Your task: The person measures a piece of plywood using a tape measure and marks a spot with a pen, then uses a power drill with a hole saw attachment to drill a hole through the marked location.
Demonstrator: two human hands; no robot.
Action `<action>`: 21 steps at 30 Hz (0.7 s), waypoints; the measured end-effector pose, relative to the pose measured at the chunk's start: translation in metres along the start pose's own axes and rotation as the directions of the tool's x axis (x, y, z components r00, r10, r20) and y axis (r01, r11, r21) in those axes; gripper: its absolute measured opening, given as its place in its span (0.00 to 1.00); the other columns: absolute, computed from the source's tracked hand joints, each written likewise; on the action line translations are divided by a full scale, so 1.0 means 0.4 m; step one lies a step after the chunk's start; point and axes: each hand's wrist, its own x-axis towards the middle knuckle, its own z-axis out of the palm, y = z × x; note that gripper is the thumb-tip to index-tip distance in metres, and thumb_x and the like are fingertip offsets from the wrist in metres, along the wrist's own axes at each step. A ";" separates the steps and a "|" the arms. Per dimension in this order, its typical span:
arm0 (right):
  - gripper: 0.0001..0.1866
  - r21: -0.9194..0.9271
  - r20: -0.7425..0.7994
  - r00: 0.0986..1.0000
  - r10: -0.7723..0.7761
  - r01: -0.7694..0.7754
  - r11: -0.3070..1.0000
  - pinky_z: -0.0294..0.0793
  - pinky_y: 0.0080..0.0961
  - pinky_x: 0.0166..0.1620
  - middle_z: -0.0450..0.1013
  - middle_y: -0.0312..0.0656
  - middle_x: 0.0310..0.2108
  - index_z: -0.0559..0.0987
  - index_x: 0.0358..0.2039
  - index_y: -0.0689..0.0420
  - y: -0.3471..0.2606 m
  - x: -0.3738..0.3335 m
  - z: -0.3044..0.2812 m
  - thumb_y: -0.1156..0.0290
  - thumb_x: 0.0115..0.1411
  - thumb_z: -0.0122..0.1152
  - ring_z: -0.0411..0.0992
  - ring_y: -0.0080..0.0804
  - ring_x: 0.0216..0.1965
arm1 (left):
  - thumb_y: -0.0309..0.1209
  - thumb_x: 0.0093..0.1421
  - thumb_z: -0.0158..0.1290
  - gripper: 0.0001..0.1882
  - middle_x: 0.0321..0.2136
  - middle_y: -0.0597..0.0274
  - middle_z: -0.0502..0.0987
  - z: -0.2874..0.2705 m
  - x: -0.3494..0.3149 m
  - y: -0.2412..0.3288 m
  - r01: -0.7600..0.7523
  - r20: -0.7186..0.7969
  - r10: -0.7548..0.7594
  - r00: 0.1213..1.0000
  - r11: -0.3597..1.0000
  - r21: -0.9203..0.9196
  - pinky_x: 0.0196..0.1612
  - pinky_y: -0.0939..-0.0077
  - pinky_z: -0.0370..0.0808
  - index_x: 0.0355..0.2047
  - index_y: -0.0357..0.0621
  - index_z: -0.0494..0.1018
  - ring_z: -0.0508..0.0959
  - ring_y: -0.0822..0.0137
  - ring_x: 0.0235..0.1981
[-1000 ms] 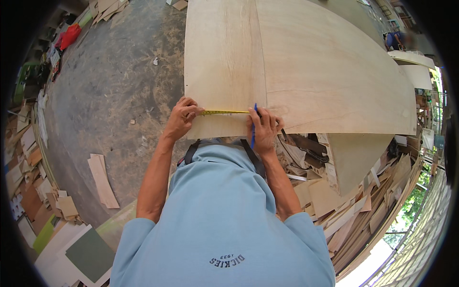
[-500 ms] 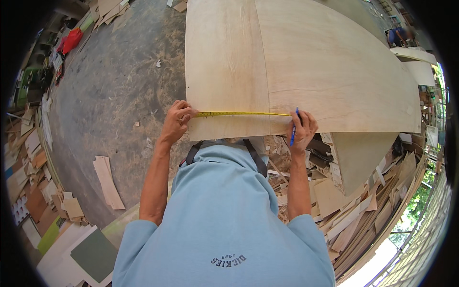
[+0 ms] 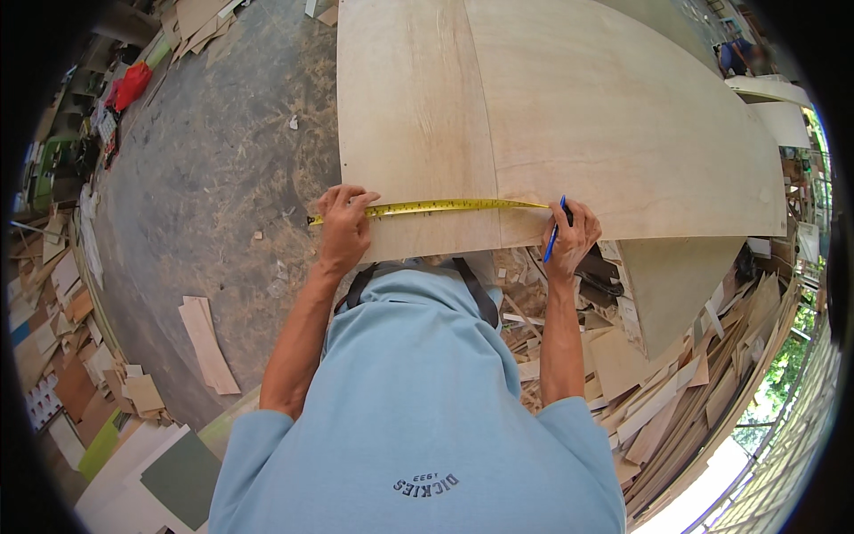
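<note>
A yellow tape measure blade stretches across the near part of a large plywood sheet. My left hand, at the sheet's left edge, pinches the blade close to its end. The hooked tip sticks out past that hand, over the floor side. On the right, my right hand is closed around the other end of the tape, where a bit of the dark case shows between the fingers. A blue pen is held upright in the same hand. A seam line runs lengthwise along the wood between my hands.
Beneath the sheet's near right side lies a triangular board beside a heap of wood offcuts. Thin strips rest on the concrete floor. More scraps pile at far left. Another person is at the far right.
My left hand has shifted slightly right onto the sheet, so the tape's tip now shows beyond it. My right hand has moved a little right, and the blade bows upward more.
</note>
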 end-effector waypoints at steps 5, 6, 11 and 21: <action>0.19 -0.017 -0.008 1.000 0.007 -0.007 1.000 0.64 0.45 0.59 0.79 0.39 0.46 0.87 0.42 0.48 0.001 -0.004 0.003 0.79 0.48 0.70 0.74 0.40 0.54 | 0.19 0.57 0.60 0.16 0.42 0.58 0.78 0.069 0.020 0.057 -0.060 -0.031 0.057 0.998 0.994 -0.088 0.55 0.58 0.65 0.46 0.44 0.81 0.75 0.54 0.50; 0.17 -0.019 -0.006 1.000 0.014 -0.014 1.000 0.64 0.44 0.59 0.79 0.39 0.46 0.87 0.41 0.48 -0.002 -0.003 0.001 0.79 0.50 0.70 0.74 0.40 0.54 | 0.20 0.57 0.60 0.16 0.42 0.58 0.78 0.073 0.023 0.063 -0.067 -0.007 0.066 0.998 0.991 -0.113 0.55 0.58 0.65 0.46 0.44 0.81 0.75 0.55 0.50; 0.15 -0.041 0.002 1.000 0.027 -0.027 0.999 0.64 0.42 0.60 0.80 0.37 0.46 0.88 0.40 0.48 -0.007 -0.001 -0.009 0.79 0.52 0.71 0.74 0.39 0.54 | 0.19 0.57 0.61 0.15 0.39 0.60 0.76 0.083 0.034 0.075 -0.066 0.050 0.076 0.996 0.983 -0.173 0.52 0.61 0.66 0.44 0.45 0.81 0.75 0.57 0.47; 0.24 -0.039 0.029 0.999 0.012 -0.011 0.999 0.59 0.46 0.63 0.77 0.41 0.51 0.85 0.47 0.50 -0.050 -0.011 0.008 0.80 0.47 0.67 0.71 0.41 0.59 | 0.20 0.55 0.61 0.10 0.35 0.62 0.75 0.113 0.036 0.079 -0.040 0.032 0.049 0.998 0.973 -0.228 0.48 0.63 0.64 0.37 0.47 0.82 0.74 0.59 0.43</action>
